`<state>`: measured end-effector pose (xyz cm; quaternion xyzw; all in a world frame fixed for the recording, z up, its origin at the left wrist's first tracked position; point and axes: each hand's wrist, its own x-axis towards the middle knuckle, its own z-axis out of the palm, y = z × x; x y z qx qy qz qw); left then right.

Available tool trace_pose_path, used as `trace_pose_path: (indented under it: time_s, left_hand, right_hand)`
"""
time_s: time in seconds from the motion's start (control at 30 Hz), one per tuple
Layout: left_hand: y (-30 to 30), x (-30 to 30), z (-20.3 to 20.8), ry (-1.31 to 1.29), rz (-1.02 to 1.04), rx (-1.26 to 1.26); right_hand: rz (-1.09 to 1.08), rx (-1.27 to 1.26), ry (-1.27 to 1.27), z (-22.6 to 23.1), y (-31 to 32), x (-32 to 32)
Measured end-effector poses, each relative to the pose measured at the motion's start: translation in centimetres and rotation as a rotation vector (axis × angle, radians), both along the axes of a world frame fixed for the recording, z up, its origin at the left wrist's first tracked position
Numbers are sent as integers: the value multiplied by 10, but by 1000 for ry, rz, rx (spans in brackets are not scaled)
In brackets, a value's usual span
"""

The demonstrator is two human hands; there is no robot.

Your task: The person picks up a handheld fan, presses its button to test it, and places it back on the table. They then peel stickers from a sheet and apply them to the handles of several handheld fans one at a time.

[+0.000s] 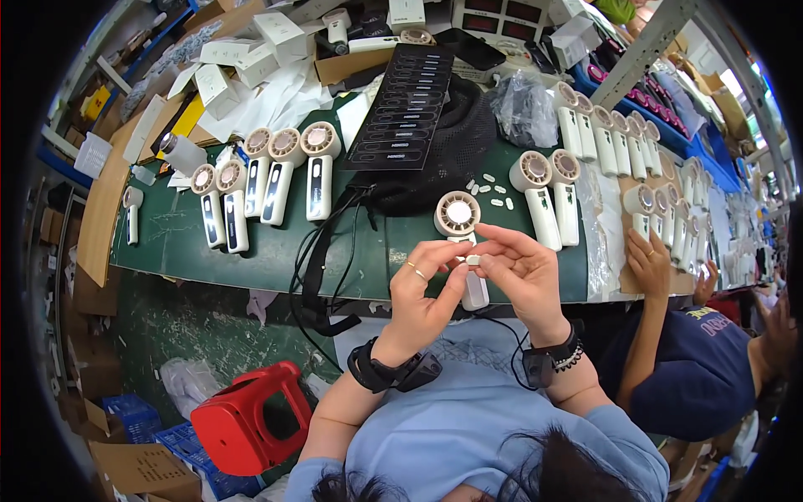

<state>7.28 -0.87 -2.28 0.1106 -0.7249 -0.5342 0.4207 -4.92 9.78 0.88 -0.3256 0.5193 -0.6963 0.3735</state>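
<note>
green bench (171, 226): ends at near edge; shows open surface between black strap (313, 280), left, and white handheld fan (458, 214), right. at near edge: white handheld fan, head pointing to far side, long axis front to back. above its handle: small white piece (473, 260), lying roughly crosswise. in left hand (457, 266) and right hand (483, 254), both narrowed to a pinch: small white piece, between fingertips.

A workshop: handheld fans (319, 180) rowed along a green workbench (171, 219)
</note>
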Motion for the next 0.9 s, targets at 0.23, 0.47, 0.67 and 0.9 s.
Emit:
trace_pose_path:
  time_s: [0.23, 0.47, 0.67, 0.9]
  left_hand:
    - [5, 2, -3, 68, 29, -56]
    - [4, -1, 0, 40, -137, 278]
    - [10, 1, -6, 86, -103, 322]
    - [8, 6, 6, -19, -54, 153]
  right_hand:
    - [28, -20, 14, -3, 7, 2]
    - [50, -5, -31, -5, 8, 0]
    - [69, -3, -297, -8, 7, -2]
    - [41, -47, -172, -13, 11, 0]
